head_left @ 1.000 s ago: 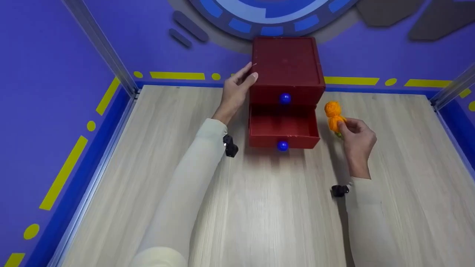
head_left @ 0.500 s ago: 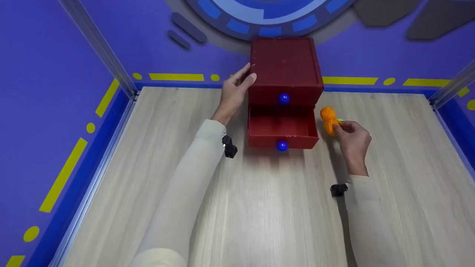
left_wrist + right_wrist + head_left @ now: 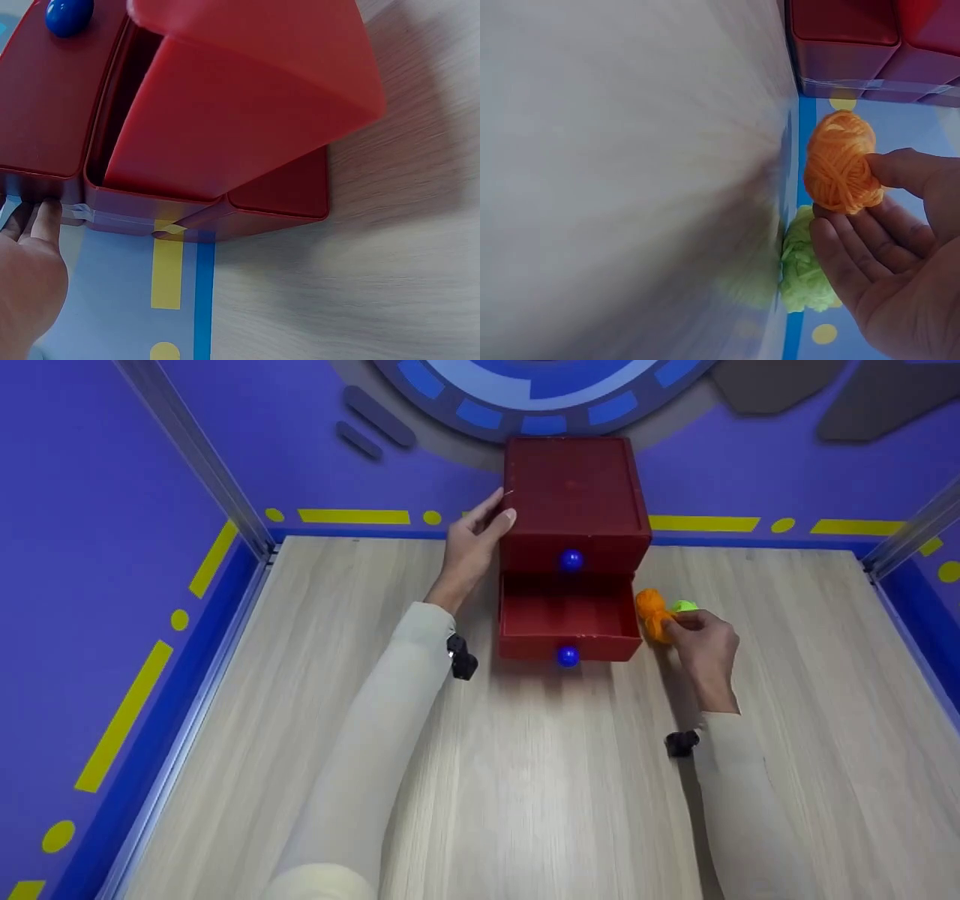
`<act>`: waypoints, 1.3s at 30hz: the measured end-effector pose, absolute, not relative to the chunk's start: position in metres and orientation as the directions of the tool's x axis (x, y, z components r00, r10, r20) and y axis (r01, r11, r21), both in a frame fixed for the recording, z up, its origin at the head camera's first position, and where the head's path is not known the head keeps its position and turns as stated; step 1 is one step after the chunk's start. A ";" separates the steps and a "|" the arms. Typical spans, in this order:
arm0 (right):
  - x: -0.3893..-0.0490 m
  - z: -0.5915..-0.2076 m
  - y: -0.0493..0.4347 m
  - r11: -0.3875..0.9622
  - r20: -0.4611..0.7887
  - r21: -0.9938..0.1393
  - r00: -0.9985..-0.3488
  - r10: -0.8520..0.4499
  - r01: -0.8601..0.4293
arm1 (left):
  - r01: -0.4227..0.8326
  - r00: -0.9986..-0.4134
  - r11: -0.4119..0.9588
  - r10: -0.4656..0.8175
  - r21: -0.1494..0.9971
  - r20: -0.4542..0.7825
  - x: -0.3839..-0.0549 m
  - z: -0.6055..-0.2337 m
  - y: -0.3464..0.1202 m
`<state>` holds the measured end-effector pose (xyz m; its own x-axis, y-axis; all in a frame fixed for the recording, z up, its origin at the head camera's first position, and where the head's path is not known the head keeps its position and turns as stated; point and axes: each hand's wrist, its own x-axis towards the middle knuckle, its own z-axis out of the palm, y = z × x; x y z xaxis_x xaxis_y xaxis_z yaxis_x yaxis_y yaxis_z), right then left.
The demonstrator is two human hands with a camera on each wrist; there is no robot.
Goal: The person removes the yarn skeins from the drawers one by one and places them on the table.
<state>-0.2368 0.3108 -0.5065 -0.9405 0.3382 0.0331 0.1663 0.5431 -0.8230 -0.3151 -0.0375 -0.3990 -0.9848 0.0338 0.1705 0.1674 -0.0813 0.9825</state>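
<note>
A dark red cabinet [image 3: 574,487] stands at the back of the table. The drawer [image 3: 570,645] below its top one is pulled out; both have blue ball knobs. My left hand [image 3: 471,547] rests against the cabinet's left side, fingers and thumb extended. In the left wrist view, its fingertips [image 3: 49,214] touch the side wall. Just right of the drawer, my right hand [image 3: 705,649] pinches a two-lobed bundle of orange yarn [image 3: 651,604] between thumb and fingers. Behind that hand sits a lime green yarn ball [image 3: 806,266], partly hidden.
A blue wall panel [image 3: 390,457] with yellow marks runs behind the cabinet. Metal corner posts [image 3: 217,465] frame the wooden table [image 3: 525,780]. Clear tape [image 3: 877,84] crosses the cabinet's side.
My right hand has moved left and slightly toward me with the orange yarn, closer to the drawer. More of the green ball shows behind it. My left hand keeps its place on the cabinet.
</note>
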 end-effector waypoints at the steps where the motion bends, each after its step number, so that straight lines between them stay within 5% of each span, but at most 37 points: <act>1: -0.237 -0.507 0.311 0.547 0.027 -0.819 -0.942 0.336 0.171 | 0.166 -0.985 -0.089 0.033 0.982 0.170 -0.315 -0.399 -0.037; 39: -0.230 -0.503 0.306 0.569 -0.050 -0.793 -0.954 0.294 0.217 | 0.163 -0.985 -0.099 0.041 0.982 0.167 -0.316 -0.398 -0.038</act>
